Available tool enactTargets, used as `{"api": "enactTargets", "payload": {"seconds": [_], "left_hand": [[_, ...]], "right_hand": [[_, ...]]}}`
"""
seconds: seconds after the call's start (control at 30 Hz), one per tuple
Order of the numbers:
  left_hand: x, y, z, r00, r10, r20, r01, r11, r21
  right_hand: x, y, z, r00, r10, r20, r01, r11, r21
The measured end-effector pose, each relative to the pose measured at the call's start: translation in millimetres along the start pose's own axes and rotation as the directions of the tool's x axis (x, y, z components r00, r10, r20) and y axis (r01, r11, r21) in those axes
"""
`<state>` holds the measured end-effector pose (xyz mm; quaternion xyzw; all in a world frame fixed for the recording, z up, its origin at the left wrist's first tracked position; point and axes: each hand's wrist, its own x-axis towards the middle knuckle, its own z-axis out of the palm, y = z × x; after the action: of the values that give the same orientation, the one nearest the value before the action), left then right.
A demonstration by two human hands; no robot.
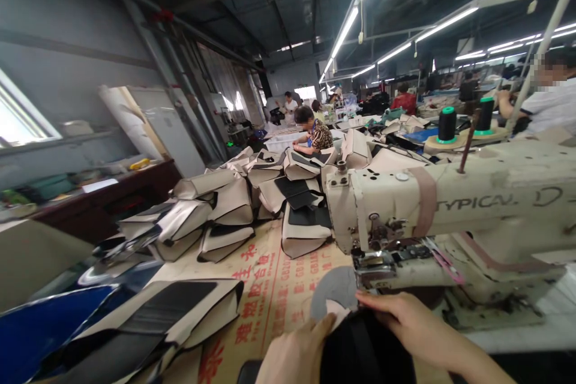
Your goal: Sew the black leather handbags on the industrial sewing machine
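A black and beige bag piece (366,351) is gripped between my two hands at the front of the sewing machine (382,204). My left hand (297,348) is closed on its left side, the thumb pressing near a beige corner. On the right, my right hand (409,318) pinches its upper edge, fingertips close to the machine's needle area (371,264). The lower part of the piece runs out of view at the bottom. Just beyond it lies a grey round plate (335,288) on the wooden board (265,294).
Beige and black bags (229,198) are heaped behind the board; another bag (153,324) lies at front left beside a blue container (45,330). Pink-handled snips (445,264) rest on the machine. Black thread cones (447,126) stand behind it. Co-workers (315,132) sit further back.
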<state>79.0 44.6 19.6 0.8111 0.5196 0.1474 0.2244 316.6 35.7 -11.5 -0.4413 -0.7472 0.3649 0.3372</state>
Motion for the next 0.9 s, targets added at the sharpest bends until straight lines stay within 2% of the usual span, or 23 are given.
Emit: {"api": "enactTargets", "payload": {"seconds": [0.07, 0.17, 0.27, 0.4, 0.47, 0.57, 0.63, 0.7, 0.77, 0.9], "left_hand": [[17.1, 9.1, 6.3, 0.998, 0.052, 0.037, -0.052, 0.998, 0.022], [33.7, 16.9, 9.4, 0.985, 0.168, 0.048, -0.168, 0.986, -0.011], [39.0, 19.9, 6.3, 0.975, 0.221, 0.038, -0.219, 0.974, -0.059], [41.2, 21.2, 8.5, 0.970, 0.238, 0.045, -0.230, 0.963, -0.140], [43.1, 20.6, 16.6, 0.982, 0.190, -0.006, -0.187, 0.963, -0.194], [47.9, 17.8, 31.9, 0.981, 0.119, -0.151, -0.151, 0.963, -0.223], [51.8, 14.7, 39.1, 0.958, 0.221, -0.185, -0.251, 0.955, -0.160], [55.4, 11.7, 40.7, 0.913, 0.381, -0.149, -0.394, 0.917, -0.068], [57.9, 10.8, 36.6, 0.880, 0.470, -0.073, -0.471, 0.882, 0.004], [60.1, 18.8, 19.9, 0.879, 0.466, 0.104, -0.475, 0.875, 0.092]], "right_hand": [[2.4, 9.7, -8.8, 1.000, 0.009, -0.017, -0.010, 0.999, -0.047], [5.0, 19.0, -8.9, 0.998, -0.035, -0.056, 0.027, 0.991, -0.134], [6.7, 19.9, -4.4, 0.988, -0.104, -0.111, 0.084, 0.981, -0.175], [10.3, 21.7, 1.3, 0.982, -0.131, -0.139, 0.107, 0.980, -0.167], [11.4, 26.0, 4.0, 0.983, -0.124, -0.136, 0.100, 0.980, -0.172], [10.8, 33.6, 6.0, 0.981, -0.115, -0.154, 0.088, 0.981, -0.174], [9.4, 36.8, 5.7, 0.977, -0.112, -0.182, 0.083, 0.984, -0.159], [8.2, 37.9, 4.7, 0.975, -0.105, -0.197, 0.077, 0.987, -0.142], [7.4, 37.8, 4.2, 0.976, -0.100, -0.194, 0.074, 0.988, -0.139], [6.7, 38.5, 7.2, 0.971, -0.116, -0.211, 0.078, 0.981, -0.178]]}}
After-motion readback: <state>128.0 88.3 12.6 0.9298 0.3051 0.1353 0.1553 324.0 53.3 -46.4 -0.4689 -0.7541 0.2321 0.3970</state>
